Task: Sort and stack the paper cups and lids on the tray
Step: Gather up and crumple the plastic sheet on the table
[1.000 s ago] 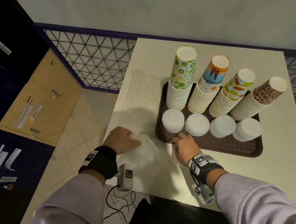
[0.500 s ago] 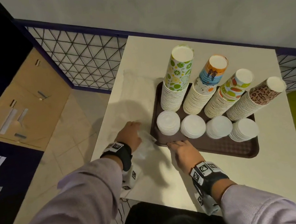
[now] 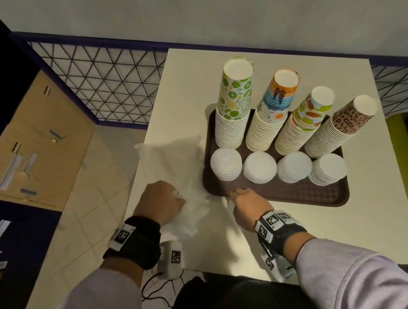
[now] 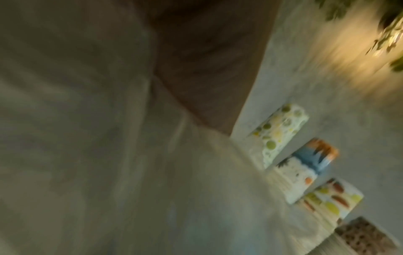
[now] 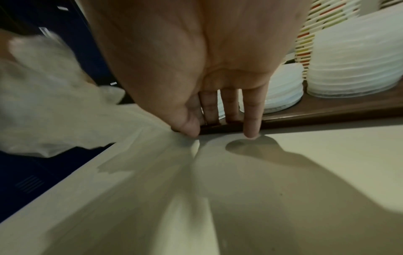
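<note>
The left hand [image 3: 161, 201] is bunching the clear plastic wrap [image 3: 193, 209] at the table's [image 3: 303, 232] left edge, fingers curled round it; a second ago it lay flatter. The right hand [image 3: 248, 204] is still pinching the tray's [image 3: 310, 192] near-left rim. Cup stacks [image 3: 237, 111] and lid stacks [image 3: 226, 164] are sitting sorted on the tray, so only clearing up looks left.
</note>
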